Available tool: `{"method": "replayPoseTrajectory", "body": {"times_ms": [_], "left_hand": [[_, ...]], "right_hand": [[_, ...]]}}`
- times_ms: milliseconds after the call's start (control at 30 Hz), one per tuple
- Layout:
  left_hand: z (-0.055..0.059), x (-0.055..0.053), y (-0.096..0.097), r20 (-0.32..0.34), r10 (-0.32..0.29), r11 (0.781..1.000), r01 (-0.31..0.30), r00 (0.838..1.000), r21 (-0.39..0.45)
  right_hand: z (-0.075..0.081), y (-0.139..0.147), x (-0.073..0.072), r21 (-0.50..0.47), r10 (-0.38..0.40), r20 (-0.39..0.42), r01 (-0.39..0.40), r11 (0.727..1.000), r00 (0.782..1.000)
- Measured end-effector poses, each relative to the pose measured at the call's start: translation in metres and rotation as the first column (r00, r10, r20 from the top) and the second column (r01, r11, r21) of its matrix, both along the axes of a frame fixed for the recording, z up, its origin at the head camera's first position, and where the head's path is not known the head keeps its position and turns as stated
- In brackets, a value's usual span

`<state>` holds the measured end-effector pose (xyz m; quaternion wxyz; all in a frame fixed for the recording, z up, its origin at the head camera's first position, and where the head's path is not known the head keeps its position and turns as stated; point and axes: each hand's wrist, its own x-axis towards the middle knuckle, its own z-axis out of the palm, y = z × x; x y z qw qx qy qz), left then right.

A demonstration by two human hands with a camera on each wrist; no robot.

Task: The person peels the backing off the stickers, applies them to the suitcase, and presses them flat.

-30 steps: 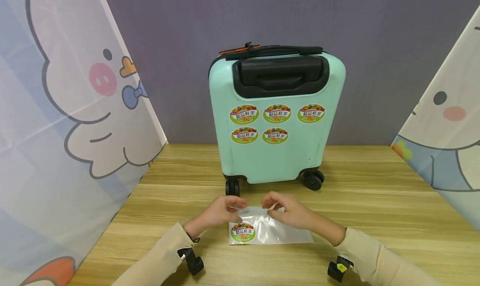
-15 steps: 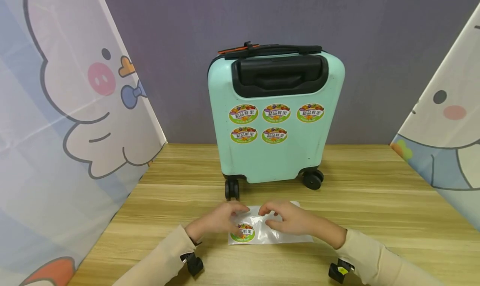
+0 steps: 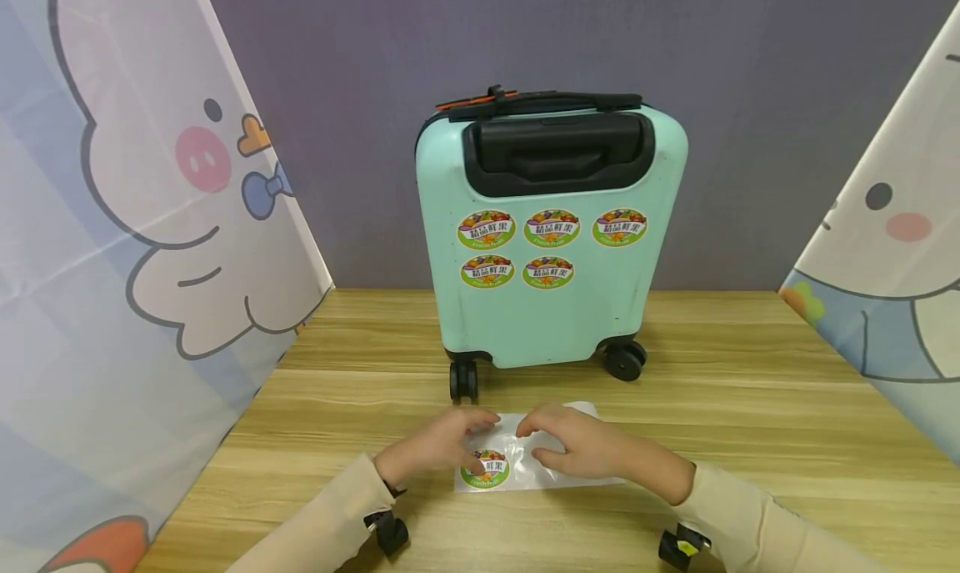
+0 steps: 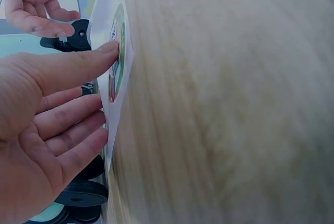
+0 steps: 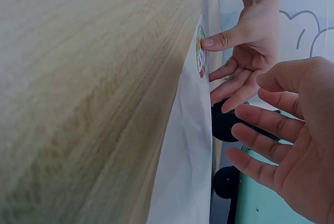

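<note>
A white glossy sheet lies flat on the table, with one oval fruit sticker at its left end. My left hand is over that end. Its thumb touches the sticker in the left wrist view, while the other fingers extend toward the sheet's far edge. Over the right part of the sheet is my right hand, fingers loosely bent and holding nothing. In the right wrist view, its fingers are apart from the sheet. Behind both hands stands a mint-green suitcase bearing several matching oval stickers.
The suitcase stands upright on black wheels, close behind the sheet. A grey wall rises behind it. Cloths printed with cartoon animals hang at the left and right. Wood-grain tabletop surrounds the sheet.
My left hand has come down slightly toward me, its thumb now over the sticker. My right hand has lowered a little, and the sheet's far right corner now shows beyond it.
</note>
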<state>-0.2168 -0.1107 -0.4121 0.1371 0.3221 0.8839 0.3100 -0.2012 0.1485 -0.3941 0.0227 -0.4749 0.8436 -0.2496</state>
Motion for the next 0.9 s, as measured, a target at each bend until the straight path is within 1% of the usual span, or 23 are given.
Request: {"method": "replayPoseTrajectory", "body": {"times_ms": [100, 200, 333, 433, 567, 733, 900], "left_hand": [[-0.0006, -0.0007, 0.0001, -0.001, 0.017, 1.0, -0.017, 1.0, -0.002], [-0.0021, -0.002, 0.0004, -0.045, 0.012, 1.0, -0.013, 0.999, -0.011], [-0.0032, -0.003, 0.0009, -0.077, 0.011, 1.0, -0.011, 0.997, 0.008], [-0.004, -0.0037, 0.0011, -0.061, 0.01, 0.999, -0.007, 0.998, 0.049], [-0.0047, -0.0047, 0.0015, -0.05, 0.004, 0.996, 0.0, 0.999, 0.085], [-0.0051, -0.0047, 0.0026, -0.027, 0.029, 0.994, -0.026, 0.999, 0.108], [-0.0066, -0.0034, 0.0033, -0.012, 0.042, 0.991, -0.041, 0.999, 0.128]], "right_hand": [[0.0004, 0.0001, 0.0003, 0.005, -0.001, -0.005, 0.001, 1.0, 1.0], [-0.0001, 0.0005, 0.0, 0.005, 0.004, -0.016, -0.004, 1.0, 1.0], [-0.0019, 0.0006, -0.0007, -0.013, 0.02, -0.033, -0.02, 1.0, 0.999], [-0.003, 0.0005, -0.0009, -0.023, 0.027, -0.058, -0.029, 0.999, 0.998], [-0.0024, 0.0009, -0.0012, -0.031, 0.032, -0.081, -0.034, 0.999, 0.996], [-0.002, 0.0012, -0.0006, -0.033, 0.034, -0.08, -0.037, 0.999, 0.996], [-0.0037, 0.0009, 0.0014, -0.007, 0.023, -0.092, -0.024, 1.0, 0.995]]}}
